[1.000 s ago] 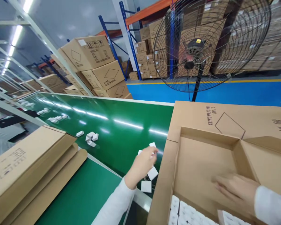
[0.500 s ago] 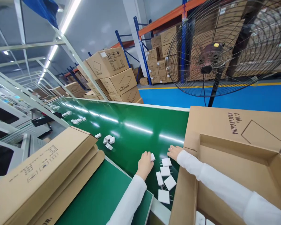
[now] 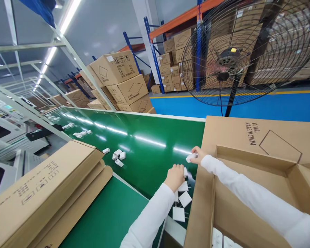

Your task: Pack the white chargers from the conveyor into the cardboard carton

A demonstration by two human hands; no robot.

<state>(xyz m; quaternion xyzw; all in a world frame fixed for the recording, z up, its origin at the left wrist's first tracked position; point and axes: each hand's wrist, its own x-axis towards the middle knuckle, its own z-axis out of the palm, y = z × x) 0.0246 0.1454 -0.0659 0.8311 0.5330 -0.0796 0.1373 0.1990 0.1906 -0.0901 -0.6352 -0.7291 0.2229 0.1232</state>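
My right hand (image 3: 200, 155) pinches a white plug-in charger (image 3: 191, 157) just above the green belt, beside the open carton's left edge. My left hand (image 3: 174, 177) is lowered to the belt with fingers curled against another white charger (image 3: 185, 172), which they partly cover. Directly below it on the belt lie several more white chargers: one with its pins pointing right (image 3: 183, 186), a tilted one (image 3: 185, 199) and one nearest me (image 3: 178, 214). Another is mostly hidden behind my left wrist.
At right the open carton (image 3: 209, 206) holds white chargers (image 3: 217, 237) at its near end. Flattened cartons (image 3: 46, 186) lie at left. Further chargers (image 3: 118, 155) sit up the green belt (image 3: 147, 151). A large fan (image 3: 227, 62) stands beyond, near stacked boxes (image 3: 129, 89).
My left hand has moved right, toward the carton and the nearby chargers. My right hand has risen slightly, and the charger in its fingers now shows clearly. The view has shifted a little.
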